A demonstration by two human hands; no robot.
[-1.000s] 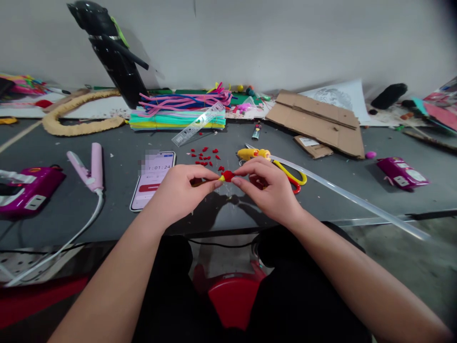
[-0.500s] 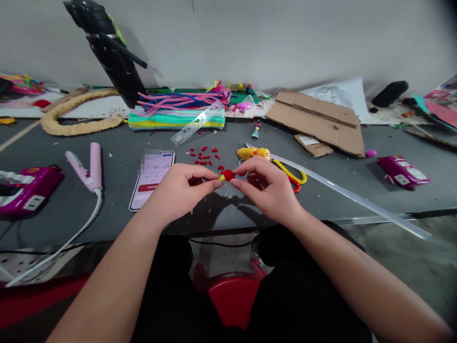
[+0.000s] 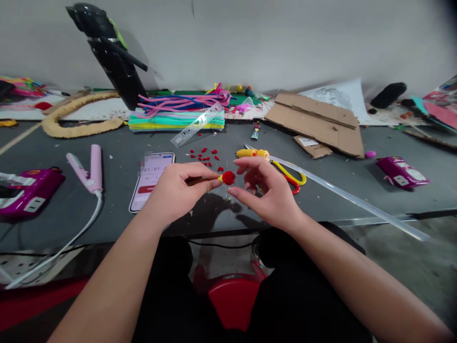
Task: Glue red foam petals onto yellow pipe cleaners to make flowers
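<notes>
1. Stretching across the view, the grey counter [image 3: 117, 190] bore everything near the hands.
2. Flat brown cardboard [image 3: 317, 119] lay at the back right, well apart from both hands.
3. The left hand [image 3: 180, 188] was pinched, thumb against forefinger, on the yellow end of a small red-and-yellow piece.
4. The right hand [image 3: 273, 188] faced it with thumb and fingers spread, apparently touching nothing.
5. Scissors [image 3: 303, 178] with yellow and red handles lay beyond the right hand, partly hidden by it.
6. A phone [image 3: 150, 176] lay just beside the left hand, which covered its edge.
7. The red-and-yellow piece [image 3: 228, 177] sat between the hands, its red tip pointing toward the right hand's gap.
8. Tiny red bits [image 3: 214, 151] were scattered just beyond it.
</notes>
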